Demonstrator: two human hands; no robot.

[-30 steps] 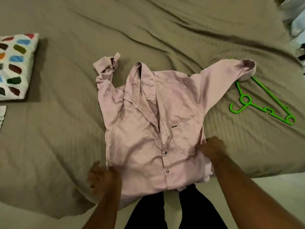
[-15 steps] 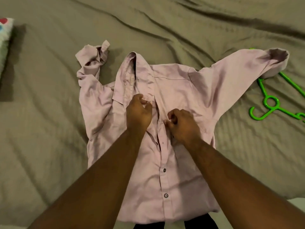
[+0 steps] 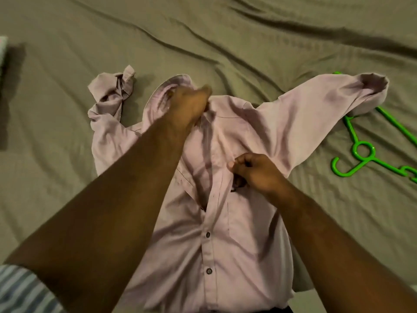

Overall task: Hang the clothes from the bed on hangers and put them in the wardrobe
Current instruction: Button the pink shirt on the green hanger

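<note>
A pale pink button-up shirt (image 3: pixel 246 233) lies face up on the olive bedsheet (image 3: pixel 56 109), its sleeves spread to both sides. My left hand (image 3: pixel 188 105) is blurred at the collar and grips the collar edge, lifting it. My right hand (image 3: pixel 255 171) is closed on the placket fabric at chest height, just above the pocket. The lower buttons are fastened and the upper front gapes open. A green plastic hanger (image 3: pixel 363 152) lies on the sheet to the right, its upper part under the right sleeve cuff.
The bed's near edge runs along the bottom right, with pale floor beyond it. A sliver of a patterned pillow (image 3: pixel 2 48) shows at the far left edge. Wrinkled sheet surrounds the shirt.
Both hands went from the shirt's hem up to the chest. Since then the left hand has moved further up to the collar, while the right hand stays at the placket.
</note>
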